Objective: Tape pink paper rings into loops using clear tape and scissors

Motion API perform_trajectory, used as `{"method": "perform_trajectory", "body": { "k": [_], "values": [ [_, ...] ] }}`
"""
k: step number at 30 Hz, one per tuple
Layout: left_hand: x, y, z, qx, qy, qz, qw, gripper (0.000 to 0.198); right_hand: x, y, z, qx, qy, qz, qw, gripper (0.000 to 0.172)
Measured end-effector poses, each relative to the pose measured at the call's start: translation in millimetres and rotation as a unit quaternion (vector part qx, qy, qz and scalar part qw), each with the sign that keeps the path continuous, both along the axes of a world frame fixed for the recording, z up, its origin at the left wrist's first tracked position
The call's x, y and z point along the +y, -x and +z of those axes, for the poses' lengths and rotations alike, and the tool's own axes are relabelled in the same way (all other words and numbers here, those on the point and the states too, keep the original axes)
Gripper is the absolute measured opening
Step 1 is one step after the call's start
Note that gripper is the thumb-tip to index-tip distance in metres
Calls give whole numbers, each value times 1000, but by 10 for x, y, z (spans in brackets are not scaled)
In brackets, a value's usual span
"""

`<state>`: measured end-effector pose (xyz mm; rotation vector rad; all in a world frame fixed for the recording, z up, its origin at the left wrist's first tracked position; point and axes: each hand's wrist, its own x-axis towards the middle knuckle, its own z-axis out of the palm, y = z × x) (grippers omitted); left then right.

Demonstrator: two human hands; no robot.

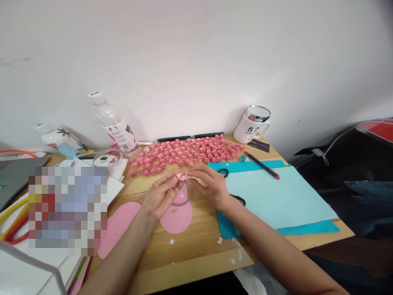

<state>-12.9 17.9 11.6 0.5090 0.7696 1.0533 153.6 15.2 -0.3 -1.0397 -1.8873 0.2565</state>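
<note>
Over the middle of the table, my left hand (162, 196) pinches a small folded or rolled pink paper strip (181, 177) between thumb and fingers. My right hand (211, 185) meets the strip's right end with bent fingertips, closed on it. Just below the hands, a roll of clear tape (190, 192) rests on a pink paper circle (176, 219). More pink paper circles (121, 225) lie under my left forearm. Behind my hands spread many small rolled pink paper roses (184, 151). Black-handled scissors (238, 199) lie right of my right hand, partly hidden.
Light blue paper (276, 200) covers a teal sheet (319, 228) at right, with a pen (262, 164) on top. A white mug (250, 129) and a water bottle (115, 127) stand by the wall. White scraps (172, 241) dot the wooden table (184, 262).
</note>
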Motion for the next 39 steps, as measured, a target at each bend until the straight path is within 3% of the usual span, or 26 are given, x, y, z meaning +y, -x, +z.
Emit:
{"method": "perform_trajectory", "body": {
  "k": [15,31,39],
  "values": [
    [-4,-22,-51,-12,16,-13,1000,16,16,17,-6,-99,-172,-42,979,7],
    [-29,-43,-89,65,-25,-7,998,15,-5,23,-39,-94,-125,-44,987,7],
    [-112,-146,-39,112,-10,-1,994,27,5,24,-50,-5,-56,-24,998,7]
  ]
}}
